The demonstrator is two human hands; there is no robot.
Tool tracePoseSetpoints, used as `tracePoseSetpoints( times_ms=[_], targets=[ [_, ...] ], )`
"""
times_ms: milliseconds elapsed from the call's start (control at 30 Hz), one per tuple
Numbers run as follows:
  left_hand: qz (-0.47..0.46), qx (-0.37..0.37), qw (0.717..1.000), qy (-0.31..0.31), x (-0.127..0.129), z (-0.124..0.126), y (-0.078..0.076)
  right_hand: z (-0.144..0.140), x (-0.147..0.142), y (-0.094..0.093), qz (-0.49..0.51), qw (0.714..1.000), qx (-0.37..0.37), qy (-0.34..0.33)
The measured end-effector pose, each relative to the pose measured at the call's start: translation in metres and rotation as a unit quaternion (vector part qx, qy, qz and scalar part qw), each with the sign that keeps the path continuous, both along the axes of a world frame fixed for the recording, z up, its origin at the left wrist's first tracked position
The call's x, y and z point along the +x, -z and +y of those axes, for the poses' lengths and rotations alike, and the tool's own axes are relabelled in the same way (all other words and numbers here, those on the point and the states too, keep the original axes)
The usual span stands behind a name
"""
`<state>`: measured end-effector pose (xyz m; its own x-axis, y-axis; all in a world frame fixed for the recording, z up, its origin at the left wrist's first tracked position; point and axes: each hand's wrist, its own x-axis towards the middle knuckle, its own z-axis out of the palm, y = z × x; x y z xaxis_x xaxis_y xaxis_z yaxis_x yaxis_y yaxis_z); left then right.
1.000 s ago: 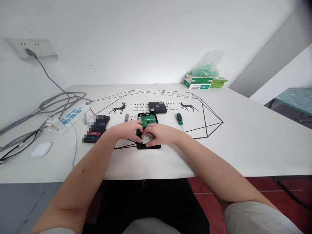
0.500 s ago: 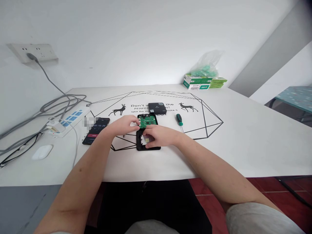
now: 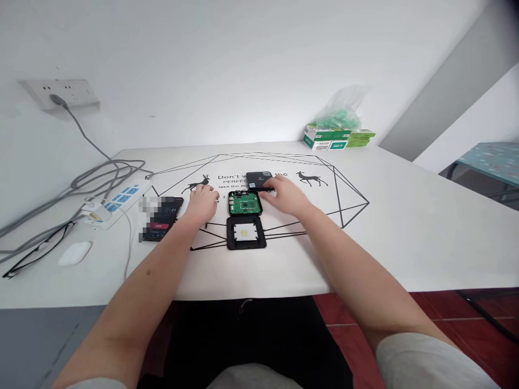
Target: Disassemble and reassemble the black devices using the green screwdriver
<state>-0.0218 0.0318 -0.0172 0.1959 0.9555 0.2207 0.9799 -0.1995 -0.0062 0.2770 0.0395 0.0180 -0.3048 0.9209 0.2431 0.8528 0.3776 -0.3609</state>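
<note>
While board (image 3: 245,203) lies bare, R hand (image 3: 289,195) is at black box (image 3: 256,181), prob. taking it; L hand (image 3: 201,205) apart; fingers bent, both holds unclear; next needs edge grip.

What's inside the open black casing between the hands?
A green circuit board sits in the black casing; whatever lies under the board is covered and cannot be seen.

An indoor workspace, home or office unclear: wall socket (image 3: 60,93) upper left, bench (image 3: 405,232) across centre, red floor tiles (image 3: 486,346) lower right.
</note>
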Motion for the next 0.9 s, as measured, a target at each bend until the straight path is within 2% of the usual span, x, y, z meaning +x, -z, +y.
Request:
tracePoseSetpoints(
  times_ms=[33, 100, 133, 200, 400, 500, 600, 667, 800, 900],
  targets=[
    [0.002, -0.002, 1.000, -0.001, 0.000, 0.000, 0.002, 0.008, 0.009, 0.001, -0.012, 0.995, -0.002, 0.103],
    [0.003, -0.007, 1.000, -0.002, 0.001, 0.002, 0.004, 0.022, 0.029, 0.005, -0.038, 0.970, -0.053, 0.235],
    [0.001, -0.008, 1.000, 0.000, 0.001, 0.002, 0.005, 0.028, 0.037, 0.007, -0.037, 0.958, -0.083, 0.271],
    [-0.008, -0.009, 1.000, 0.007, 0.000, 0.003, 0.006, 0.038, 0.049, 0.013, -0.007, 0.948, -0.130, 0.290],
    [-0.060, -0.016, 0.998, 0.028, -0.001, 0.005, 0.006, 0.041, 0.046, 0.016, 0.057, 0.961, -0.128, 0.240],
    [-0.066, -0.015, 0.997, 0.034, -0.002, 0.007, 0.006, 0.036, 0.039, 0.012, 0.187, 0.953, -0.145, 0.192],
    [-0.046, -0.020, 0.998, 0.038, -0.003, 0.009, 0.004, 0.033, 0.034, 0.009, 0.385, 0.901, -0.167, 0.114],
    [-0.030, -0.025, 0.998, 0.038, -0.002, 0.009, 0.003, 0.033, 0.030, 0.009, 0.475, 0.862, -0.165, 0.069],
    [-0.023, -0.023, 0.999, 0.043, 0.003, 0.007, 0.000, 0.031, 0.021, 0.010, 0.589, 0.790, -0.167, 0.023],
    [-0.111, -0.019, 0.992, 0.063, 0.009, 0.005, -0.006, 0.028, 0.014, 0.010, 0.621, 0.762, -0.185, 0.005]
  ],
)
